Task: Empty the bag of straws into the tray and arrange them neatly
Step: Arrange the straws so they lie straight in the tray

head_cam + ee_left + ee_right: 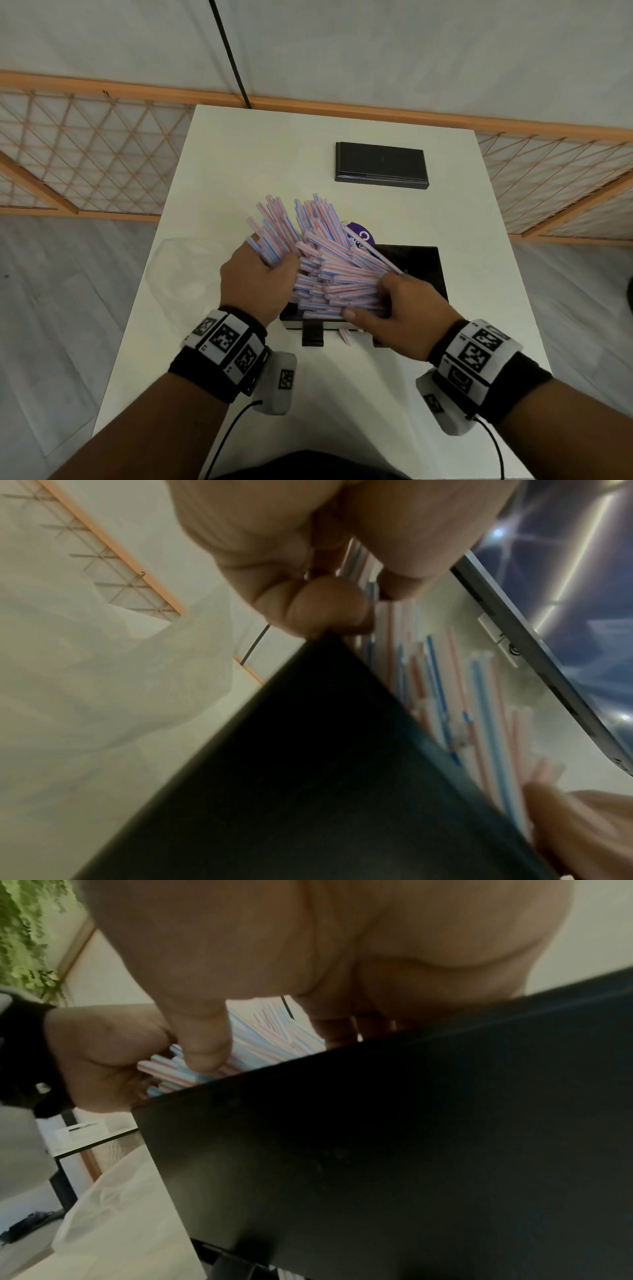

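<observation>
Both forearms sit closest to the head cam, each w/ 1 black wristband carrying white marker tags and 1 grey camera pod w/ a cable. From my remote seat I count 2 hands on the job. Left hand [256, 281] is curled round a fat bunch of the straws [310, 253], fingers wrapped over their lower ends, so that bunch fans up and away from me. Right hand [399, 310] grips the other end of the pile, thumb pressed along the near side, fingers tucked under on the far side. Straws are red/blue/white striped, far too many to count; most lie heaped over the black tray [426, 265], which sits mid-table on the white table [479, 308]. 1 stray straw [345, 336] pokes out at the tray's near edge, next to a small black block [312, 335] that juts from that same edge. 1 clear plastic bag [178, 270] lies flat on the table left of the tray, looks emptied. 1 purple item [360, 234] peeks out behind the straws at the tray's far-left corner; can't tell what it is. 1 black rectangular lid or box [382, 166] lies beyond the tray, well apart from it. Left wrist cam shows fingers [329, 607] closed on straws above the tray's dark wall [308, 777]; right wrist cam shows the thumb [202, 1042] pushing on straw ends at the tray rim.
</observation>
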